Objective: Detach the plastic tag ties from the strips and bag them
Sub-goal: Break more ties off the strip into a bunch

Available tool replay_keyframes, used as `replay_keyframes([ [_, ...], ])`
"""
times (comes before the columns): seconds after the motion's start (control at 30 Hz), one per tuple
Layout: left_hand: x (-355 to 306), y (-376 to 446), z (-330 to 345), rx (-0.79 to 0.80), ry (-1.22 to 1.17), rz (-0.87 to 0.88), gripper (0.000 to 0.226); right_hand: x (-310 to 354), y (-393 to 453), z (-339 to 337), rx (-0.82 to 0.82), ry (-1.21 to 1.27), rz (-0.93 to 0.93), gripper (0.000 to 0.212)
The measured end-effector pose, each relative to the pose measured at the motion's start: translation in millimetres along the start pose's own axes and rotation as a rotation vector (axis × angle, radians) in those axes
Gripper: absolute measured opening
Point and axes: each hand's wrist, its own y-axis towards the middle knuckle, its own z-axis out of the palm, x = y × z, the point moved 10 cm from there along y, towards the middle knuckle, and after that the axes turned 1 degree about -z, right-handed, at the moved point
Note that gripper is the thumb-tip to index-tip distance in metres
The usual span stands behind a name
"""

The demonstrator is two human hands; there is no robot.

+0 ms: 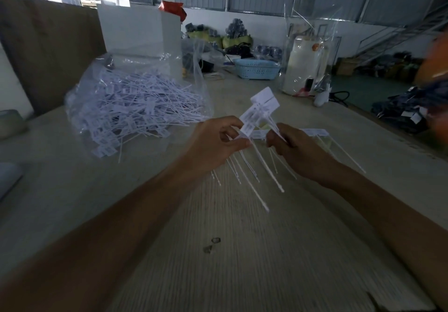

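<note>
A bunch of tag ties (260, 117) is gripped between the left hand (218, 141) and right hand (294, 145) (detaching step), and transfer into the clear bag (135, 103) is called for next.

Single head-worn view, forward and down, close over the table (218, 275)

Blue basket (257, 68) at table (242, 251) far edge, white box (139, 29), red packet (173, 9)

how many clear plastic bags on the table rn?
2. One clear bag at left, lying open with the loose tag ties piled in it; one upright clear bag at far right. Others may be out of view.
</note>
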Motion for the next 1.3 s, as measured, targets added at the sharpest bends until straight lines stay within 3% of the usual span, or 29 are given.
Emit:
replay_keyframes([
  [0.2, -1.3, -0.3, -0.9, -0.012, 0.031, 0.02, 0.03, -7.0, -2.5, 9.8, 0.03, 0.172, 0.138, 0.033],
  [0.37, -9.8, -1.8, 2.1, -0.01, 0.049, 0.056, 0.035, -1.5, -4.8, 7.3, -0.021, 0.267, 0.145, 0.035],
  [0.53, -23.1, -4.9, 16.3, 0.104, 0.015, 0.145, 0.014, -5.9, -7.4, 22.7, 0.044, 0.433, 0.251, 0.041],
  [0.7, -27.6, -9.2, 25.2, 0.164, 0.066, 0.223, 0.018, -13.9, -7.8, 19.0, -0.001, 0.52, 0.283, 0.032],
  [0.83, -25.2, -7.7, 20.4, 0.06, 0.241, 0.276, 0.04, -24.4, -8.0, 16.7, -0.04, 0.592, 0.335, 0.031],
  [1.0, -25.3, -5.2, 13.8, 0.042, 0.391, 0.302, 0.023, -26.6, -8.7, 16.0, -0.068, 0.673, 0.353, 0.028],
  [1.13, -31.7, -11.3, 19.1, 0.079, 0.588, 0.342, 0.027, -24.3, -10.0, 18.4, -0.069, 0.716, 0.348, 0.028],
  [1.3, -39.7, -15.5, 23.6, 0.063, 0.573, 0.368, 0.027, -20.9, -10.1, 12.4, -0.12, 0.739, 0.311, 0.03],
])
